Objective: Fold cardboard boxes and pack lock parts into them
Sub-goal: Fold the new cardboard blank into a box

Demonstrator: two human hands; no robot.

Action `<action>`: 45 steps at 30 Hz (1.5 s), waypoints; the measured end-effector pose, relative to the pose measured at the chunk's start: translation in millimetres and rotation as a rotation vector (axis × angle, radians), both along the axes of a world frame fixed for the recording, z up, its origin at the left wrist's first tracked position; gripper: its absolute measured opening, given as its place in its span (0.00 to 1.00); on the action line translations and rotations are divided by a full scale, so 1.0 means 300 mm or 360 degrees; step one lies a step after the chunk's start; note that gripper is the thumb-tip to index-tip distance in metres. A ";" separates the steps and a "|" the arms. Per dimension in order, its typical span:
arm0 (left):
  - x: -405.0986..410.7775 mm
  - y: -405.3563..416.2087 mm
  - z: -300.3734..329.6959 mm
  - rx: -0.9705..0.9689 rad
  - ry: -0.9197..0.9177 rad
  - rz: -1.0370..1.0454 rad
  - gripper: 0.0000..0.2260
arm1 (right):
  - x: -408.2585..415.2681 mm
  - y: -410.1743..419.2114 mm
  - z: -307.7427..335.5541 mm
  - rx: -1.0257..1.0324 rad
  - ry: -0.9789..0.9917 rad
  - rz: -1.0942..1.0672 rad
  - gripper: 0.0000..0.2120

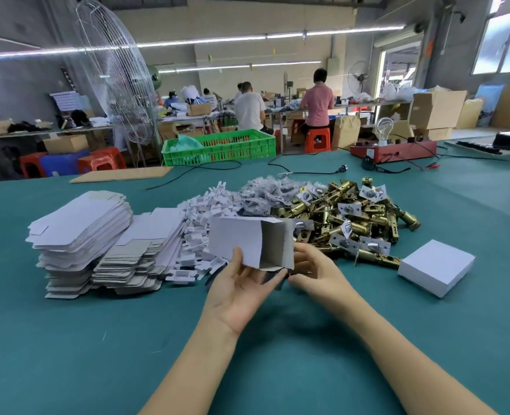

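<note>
A half-opened white cardboard box (241, 241) with a grey inside is held above the green table (98, 339). My left hand (241, 289) holds it from below, thumb on the white front. My right hand (313, 271) is at the box's open right end, fingers curled near its lower flap. Behind lies a heap of brass lock latches (352, 217), a pile of bagged small parts (265, 190) and white card inserts (199, 226). Stacks of flat white box blanks (89, 232) stand at the left. A closed white box (436, 266) lies at the right.
A red tester box with a bulb (394, 149) and black cables (307, 170) sit at the table's far side. A cardboard sheet (122, 174) lies far left. A green crate (220, 146), a standing fan (119, 82) and seated people are beyond the table.
</note>
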State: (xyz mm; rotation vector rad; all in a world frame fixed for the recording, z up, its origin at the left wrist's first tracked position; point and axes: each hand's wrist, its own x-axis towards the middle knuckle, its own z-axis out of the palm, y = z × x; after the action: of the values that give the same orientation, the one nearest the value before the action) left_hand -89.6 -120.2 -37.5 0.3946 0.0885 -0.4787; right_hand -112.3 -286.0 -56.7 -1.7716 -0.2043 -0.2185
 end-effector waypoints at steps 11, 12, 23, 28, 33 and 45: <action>-0.058 -0.096 -0.038 0.0400 -0.0297 -0.0066 0.15 | -0.010 0.143 -0.011 0.0638 -0.0224 -0.0218 0.14; -0.062 -0.102 -0.039 0.0432 -0.0302 -0.0085 0.15 | -0.006 0.137 -0.009 0.0652 -0.0226 -0.0227 0.12; -0.089 -0.064 -0.030 0.2042 -0.1602 0.0752 0.19 | 0.036 -0.006 0.041 0.0514 -0.0388 -0.0529 0.06; -0.024 0.016 -0.018 0.2190 -0.1942 0.1518 0.12 | -0.001 0.001 0.068 0.0162 -0.0577 -0.0436 0.12; -0.036 0.021 0.007 0.1847 -0.1883 0.0855 0.17 | -0.030 0.065 0.077 -0.0009 -0.0630 -0.0255 0.16; -0.039 0.031 0.015 0.1798 -0.1742 0.0738 0.11 | -0.026 0.079 0.046 0.0018 -0.0553 -0.0227 0.18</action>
State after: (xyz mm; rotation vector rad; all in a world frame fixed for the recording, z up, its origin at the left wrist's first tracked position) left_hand -101.4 -110.9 -33.1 1.6490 -0.6336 0.3506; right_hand -120.1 -262.2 -42.8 -1.7294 -0.3250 -0.6307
